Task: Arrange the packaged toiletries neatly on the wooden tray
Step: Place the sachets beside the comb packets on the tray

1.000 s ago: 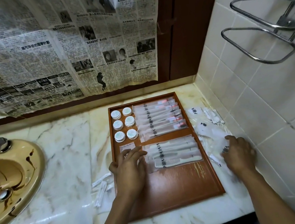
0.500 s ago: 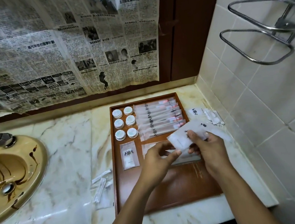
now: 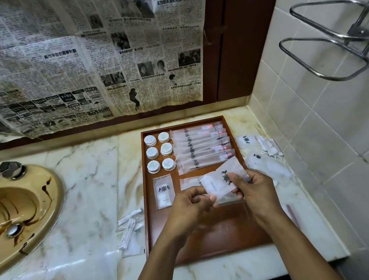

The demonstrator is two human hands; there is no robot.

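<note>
- The person's right hand (image 3: 253,191) pinches a frosted sachet (image 3: 218,183) printed with a dark crest, the thumb lying across its front face near the emblem.
- The left hand (image 3: 187,205) has its fingers curled, with thumb and fingertips closed on the sachet's lower left corner, so both hands grip the same packet.
- The sachet is held tilted in the air above the middle of the wooden tray (image 3: 148,215), not resting on it.
- A flat white packet (image 3: 189,183) lies on the tray behind the sachet, mostly hidden by it.
- At the tray's far left corner six round white-capped jars (image 3: 159,152) stand in two columns of three, close together.
- Just beside them to the right, long frosted packets (image 3: 203,148) lie stacked in an overlapping row; some show red inside.
- Below the jars a small crested sachet (image 3: 164,191) lies flat on the tray, apart from the other items.
- The tray sits on a marble counter (image 3: 82,197) in the corner by a tiled wall (image 3: 340,145).
- Loose crested packets (image 3: 265,162) lie scattered on the counter right of the tray.
- Slim white packets (image 3: 130,229) lie on the counter just beside the tray's left edge.
- A tan basin (image 3: 15,216) with dark streaks lies at far left, newspaper (image 3: 78,60) hangs behind the counter, and a wire rack (image 3: 330,54) projects from the tiles.
</note>
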